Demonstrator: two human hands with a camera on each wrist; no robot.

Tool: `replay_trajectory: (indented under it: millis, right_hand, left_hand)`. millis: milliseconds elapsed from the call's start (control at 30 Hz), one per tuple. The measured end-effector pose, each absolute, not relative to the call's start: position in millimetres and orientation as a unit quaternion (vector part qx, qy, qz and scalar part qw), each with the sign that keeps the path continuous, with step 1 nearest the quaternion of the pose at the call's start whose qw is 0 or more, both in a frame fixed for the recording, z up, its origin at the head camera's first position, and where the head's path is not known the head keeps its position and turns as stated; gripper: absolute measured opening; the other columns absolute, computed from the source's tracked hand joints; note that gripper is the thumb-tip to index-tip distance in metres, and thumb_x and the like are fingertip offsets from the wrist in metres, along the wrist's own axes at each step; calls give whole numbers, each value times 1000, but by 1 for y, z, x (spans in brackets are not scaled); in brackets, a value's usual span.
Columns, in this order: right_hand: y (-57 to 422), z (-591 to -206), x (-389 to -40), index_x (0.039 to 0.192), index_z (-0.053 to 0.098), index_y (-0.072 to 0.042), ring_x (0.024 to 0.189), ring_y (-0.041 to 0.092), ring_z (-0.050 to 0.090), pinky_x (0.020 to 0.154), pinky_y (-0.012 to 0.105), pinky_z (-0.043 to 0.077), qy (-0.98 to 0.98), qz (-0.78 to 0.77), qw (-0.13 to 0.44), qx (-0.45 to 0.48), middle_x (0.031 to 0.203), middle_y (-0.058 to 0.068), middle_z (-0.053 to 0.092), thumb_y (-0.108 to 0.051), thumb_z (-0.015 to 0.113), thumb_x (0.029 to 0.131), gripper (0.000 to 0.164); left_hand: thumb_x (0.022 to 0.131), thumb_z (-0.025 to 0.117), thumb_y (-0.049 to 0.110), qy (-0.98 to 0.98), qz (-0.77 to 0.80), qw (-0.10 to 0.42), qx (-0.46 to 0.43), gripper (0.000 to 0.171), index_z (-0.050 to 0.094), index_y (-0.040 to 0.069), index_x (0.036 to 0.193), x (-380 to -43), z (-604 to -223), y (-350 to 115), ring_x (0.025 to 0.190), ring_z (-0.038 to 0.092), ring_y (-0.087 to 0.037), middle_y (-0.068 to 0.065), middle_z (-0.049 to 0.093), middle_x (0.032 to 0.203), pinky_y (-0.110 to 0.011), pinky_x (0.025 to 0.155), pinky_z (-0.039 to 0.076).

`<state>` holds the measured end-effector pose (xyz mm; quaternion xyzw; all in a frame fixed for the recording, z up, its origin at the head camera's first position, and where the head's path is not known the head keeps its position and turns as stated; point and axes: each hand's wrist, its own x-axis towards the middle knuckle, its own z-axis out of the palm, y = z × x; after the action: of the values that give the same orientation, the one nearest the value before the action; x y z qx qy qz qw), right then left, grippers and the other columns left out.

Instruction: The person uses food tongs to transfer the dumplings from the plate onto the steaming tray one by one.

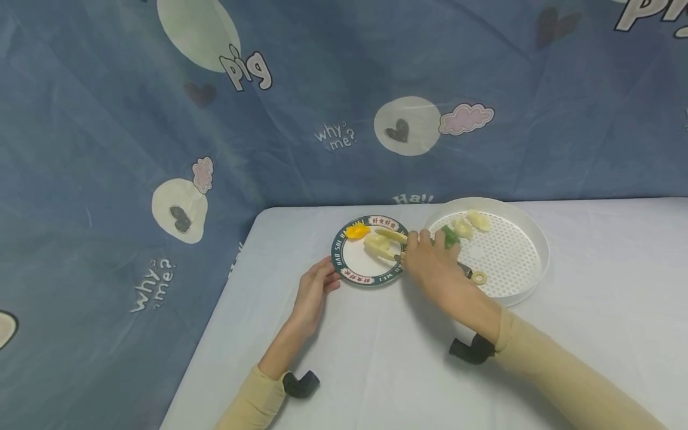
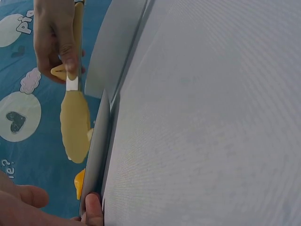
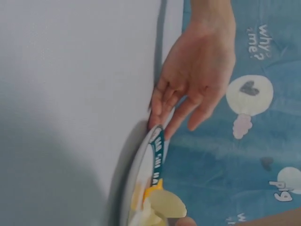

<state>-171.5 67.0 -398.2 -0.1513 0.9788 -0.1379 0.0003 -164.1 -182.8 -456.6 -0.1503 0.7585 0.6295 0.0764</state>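
My right hand (image 1: 435, 266) grips tongs (image 2: 75, 125) with pale yellow heads, reaching over the plate from its right side. Between the heads lies a pale yellow piece (image 1: 376, 242), its kind unclear, low over the plate. The round white plate (image 1: 355, 260) has a dark green rim with lettering. Toward its back left sits a small bright orange-yellow piece (image 1: 357, 231). At the plate's left edge, my left hand (image 1: 314, 292) touches the rim with its fingertips, thumb held apart from it in the left wrist view. In the right wrist view the left palm (image 3: 200, 70) shows, fingers loosely extended.
A round white perforated tray (image 1: 507, 263) stands right of the plate, partly behind my right hand. In it are pale, dumpling-like pieces (image 1: 478, 220) and a green piece (image 1: 450, 237). A white cloth covers the table (image 1: 376, 358); a blue printed curtain (image 1: 322, 89) hangs behind.
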Motion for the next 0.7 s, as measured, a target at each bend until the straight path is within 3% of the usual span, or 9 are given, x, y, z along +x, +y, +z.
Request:
replay_trajectory:
  millis: [267, 400, 700]
  right_hand:
    - [84, -385, -163, 119, 50, 9, 100, 44, 53, 72, 61, 53, 980, -122, -24, -152, 105, 25, 57, -23, 65, 107, 37]
    - [99, -378, -159, 116, 51, 8, 92, 39, 49, 63, 53, 47, 980, -123, -34, -152, 100, 24, 54, -27, 69, 105, 41]
    - [138, -371, -152, 115, 45, 8, 89, 41, 41, 63, 50, 38, 983, -147, -5, -110, 98, 22, 46, -27, 66, 107, 42]
  left_hand:
    - [112, 47, 30, 760, 628, 75, -146, 59, 40, 3, 164, -163, -457, -182, 121, 60, -16, -10, 60, 133, -26, 112, 58]
    - [112, 47, 31, 761, 627, 74, -147, 58, 40, 4, 164, -163, -459, -182, 121, 60, -17, -10, 60, 132, -28, 114, 58]
    - [112, 48, 31, 759, 629, 74, -151, 59, 40, 4, 164, -163, -458, -182, 123, 60, -17, -11, 60, 137, -27, 113, 58]
